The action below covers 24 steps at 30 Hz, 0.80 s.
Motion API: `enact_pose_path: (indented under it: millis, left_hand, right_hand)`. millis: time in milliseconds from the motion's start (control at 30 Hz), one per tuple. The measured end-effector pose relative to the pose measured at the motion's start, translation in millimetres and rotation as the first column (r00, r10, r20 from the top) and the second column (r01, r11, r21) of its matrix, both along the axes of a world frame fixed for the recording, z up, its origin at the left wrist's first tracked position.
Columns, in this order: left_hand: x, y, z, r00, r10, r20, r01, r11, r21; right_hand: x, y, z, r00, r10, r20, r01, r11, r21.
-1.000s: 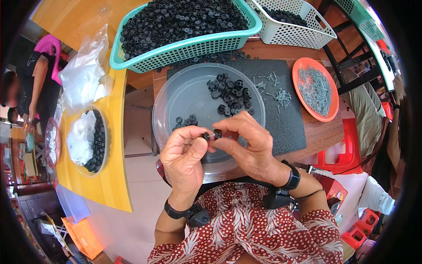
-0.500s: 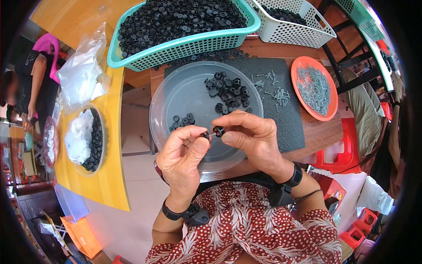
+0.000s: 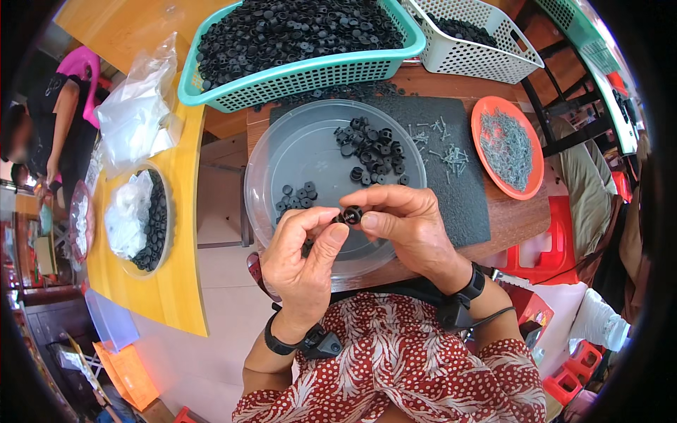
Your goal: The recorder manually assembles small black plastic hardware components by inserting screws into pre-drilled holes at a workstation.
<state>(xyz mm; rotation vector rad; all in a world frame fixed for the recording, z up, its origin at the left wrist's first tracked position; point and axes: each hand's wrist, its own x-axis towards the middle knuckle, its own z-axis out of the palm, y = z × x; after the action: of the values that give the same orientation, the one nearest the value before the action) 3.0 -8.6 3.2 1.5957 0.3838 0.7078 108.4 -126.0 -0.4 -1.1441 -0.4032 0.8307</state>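
Observation:
Over the near part of a clear round plastic tub (image 3: 296,151), my two hands meet at the fingertips. Between the thumb and index finger of my right hand (image 3: 412,229) is a small round black plastic fitting (image 3: 352,214). My left hand (image 3: 300,254) pinches a smaller black plastic piece (image 3: 338,219), mostly covered by its fingers, against the fitting's left side. The screw between them is now hardly visible. Inside the tub lie a pile of black fittings (image 3: 370,149) at the right and a smaller group of black discs (image 3: 296,197) at the left.
Loose screws (image 3: 451,156) lie on a dark mat (image 3: 469,204), beside an orange plate (image 3: 537,166) of screws. Behind stand a teal basket (image 3: 310,69) and a white basket (image 3: 486,62) of black parts. On a yellow table (image 3: 185,233) sits another tub with a plastic bag. A person (image 3: 60,134) is far left.
The two black pieces have come together, closing the gap where the screw showed. My left hand has shifted slightly right. The whole view has moved a little.

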Motion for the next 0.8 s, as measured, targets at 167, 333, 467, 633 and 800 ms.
enact_pose_path:
  millis: [167,333,467,633,800]
  left_hand:
    - [4.8,-1.2,-2.6,0.997,0.068,0.043,-0.073,0.990,0.117]
    - [6.4,-1.0,-4.6,0.996,0.070,0.046,-0.077,0.983,0.169]
    - [7.2,-0.5,-7.0,0.996,0.061,0.061,-0.072,0.979,0.192]
    - [4.7,-0.5,-7.2,1.000,-0.004,-0.022,0.005,0.999,0.036]
    - [6.4,0.1,-0.7,0.998,-0.062,-0.023,0.057,0.981,-0.184]
  right_hand:
    - [-0.3,0.7,-0.2,1.000,-0.001,0.025,0.001,1.000,0.005]
    - [-0.6,0.6,-3.2,0.999,-0.007,0.052,0.007,1.000,-0.001]
    - [-0.7,0.7,-2.9,0.997,-0.012,0.081,0.013,1.000,-0.017]
    - [-4.3,2.3,-5.6,0.952,-0.059,0.301,0.070,0.997,-0.026]
    - [-6.9,2.0,-8.7,0.970,-0.134,0.200,0.135,0.991,0.010]
